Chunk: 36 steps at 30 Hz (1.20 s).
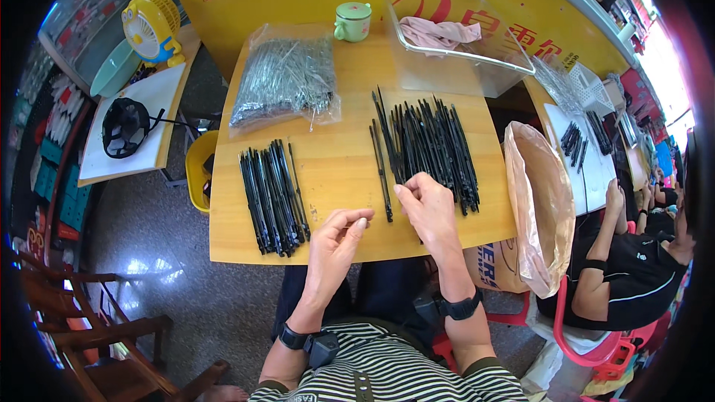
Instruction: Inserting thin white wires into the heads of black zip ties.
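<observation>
My right hand (432, 212) is closed in a pinch at the lower end of a thin black stick (386, 130), beside the left edge of a wide pile of similar black sticks (436, 149). One loose black stick (380, 171) lies just left of that hand, apart from the pile. Near the table's front edge, my left hand (337, 247) is loosely curved, its thumb a little apart from the fingers and nothing visible between them. A second, neater bundle of black sticks (269, 197) lies to its left. The sticks' exact kind is not clear.
On the wooden table (339, 156) stand a clear plastic bag (287, 78) full of thin pieces, a green lidded mug (353, 22) and a clear bin (447, 67) with pink cloth. A brown paper bag (540, 201) flanks the right edge. Another person (618, 275) sits at right.
</observation>
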Available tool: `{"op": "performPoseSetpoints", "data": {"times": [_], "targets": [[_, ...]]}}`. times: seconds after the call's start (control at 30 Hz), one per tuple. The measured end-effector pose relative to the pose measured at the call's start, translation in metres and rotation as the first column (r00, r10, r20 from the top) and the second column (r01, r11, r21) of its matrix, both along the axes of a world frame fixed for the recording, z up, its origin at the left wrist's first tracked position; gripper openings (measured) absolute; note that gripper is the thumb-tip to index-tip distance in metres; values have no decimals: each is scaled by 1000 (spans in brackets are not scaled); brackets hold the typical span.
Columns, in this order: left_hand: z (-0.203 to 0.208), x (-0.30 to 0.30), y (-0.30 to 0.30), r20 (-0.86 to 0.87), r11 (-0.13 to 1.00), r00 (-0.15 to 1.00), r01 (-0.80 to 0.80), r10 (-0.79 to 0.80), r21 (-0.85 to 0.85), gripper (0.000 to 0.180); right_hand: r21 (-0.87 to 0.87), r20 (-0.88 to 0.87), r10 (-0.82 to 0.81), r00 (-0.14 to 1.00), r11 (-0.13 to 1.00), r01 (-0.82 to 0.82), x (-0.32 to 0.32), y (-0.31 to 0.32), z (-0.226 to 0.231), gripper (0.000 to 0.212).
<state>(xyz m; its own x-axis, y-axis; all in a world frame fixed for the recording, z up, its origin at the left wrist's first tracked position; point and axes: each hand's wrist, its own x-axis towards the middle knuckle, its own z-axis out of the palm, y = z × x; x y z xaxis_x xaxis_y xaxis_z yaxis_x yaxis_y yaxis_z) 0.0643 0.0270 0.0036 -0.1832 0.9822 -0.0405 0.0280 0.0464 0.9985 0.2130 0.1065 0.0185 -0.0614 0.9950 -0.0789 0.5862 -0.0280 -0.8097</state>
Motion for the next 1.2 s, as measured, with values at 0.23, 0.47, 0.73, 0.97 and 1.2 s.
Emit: {"op": "performPoseSetpoints", "data": {"times": [0.23, 0.47, 0.73, 0.97, 1.2], "targets": [[-18, 20, 9, 489, 981, 868, 159, -88, -107, 25, -233, -477, 23, 878, 961, -152, 17, -37, 11, 13], [-18, 23, 7, 821, 992, 570, 117, -36, -38, 27, -336, -746, -3, 666, 865, -372, 18, -46, 10, 13], [-21, 12, -2, 799, 989, 597, 146, -69, -23, 22, -388, -767, -20, 641, 811, -438, 9, -44, 5, 15], [-16, -9, -7, 765, 998, 643, 56, -21, -20, 14, -422, -782, -20, 623, 753, -505, -18, -33, 9, 16], [-1, -41, -13, 752, 990, 652, -143, 96, -2, 14, -272, -645, 87, 760, 903, -334, -66, 19, 12, 21]]}}
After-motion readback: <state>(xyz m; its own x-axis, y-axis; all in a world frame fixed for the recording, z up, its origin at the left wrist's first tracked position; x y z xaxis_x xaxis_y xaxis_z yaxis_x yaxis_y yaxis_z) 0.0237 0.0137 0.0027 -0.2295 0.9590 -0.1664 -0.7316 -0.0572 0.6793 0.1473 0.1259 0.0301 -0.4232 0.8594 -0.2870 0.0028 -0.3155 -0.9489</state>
